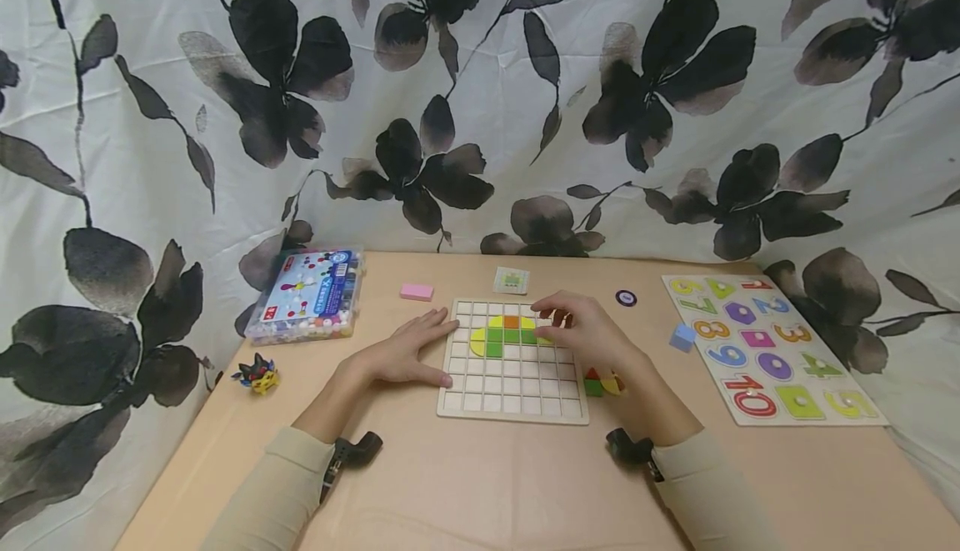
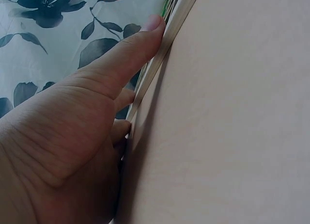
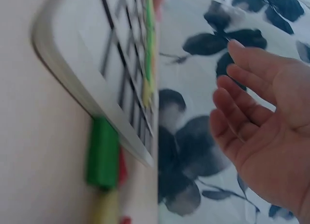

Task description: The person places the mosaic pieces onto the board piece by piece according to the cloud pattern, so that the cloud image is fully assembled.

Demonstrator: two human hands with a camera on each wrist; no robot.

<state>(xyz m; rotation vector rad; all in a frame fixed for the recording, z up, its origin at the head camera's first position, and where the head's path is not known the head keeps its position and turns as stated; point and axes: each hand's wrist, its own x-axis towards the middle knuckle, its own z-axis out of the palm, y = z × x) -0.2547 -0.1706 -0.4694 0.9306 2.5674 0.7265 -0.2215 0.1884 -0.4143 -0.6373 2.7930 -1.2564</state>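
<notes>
A white gridded board [image 1: 491, 408] lies on the table with yellow, orange and green tiles [image 1: 495, 336] in its upper cells. My left hand [image 1: 405, 353] rests against the board's left edge, its fingers extended; in the left wrist view the thumb [image 2: 140, 42] touches the rim. Over the board's upper right side hovers my right hand [image 1: 596, 333], near the yellow end of the pattern. Its fingers are loosely bent in the right wrist view, with nothing visible between them. Beside the board's right edge lie loose pieces, among them a green block [image 3: 102, 153], partly hidden by my right forearm.
Behind the board is a small pattern card [image 1: 512, 281]. A pink block [image 1: 417, 292], a bead box [image 1: 303, 297] and a small figure [image 1: 258, 374] stand left. To the right are a dark ring [image 1: 626, 298], a blue cube [image 1: 682, 338] and a number puzzle board [image 1: 765, 380].
</notes>
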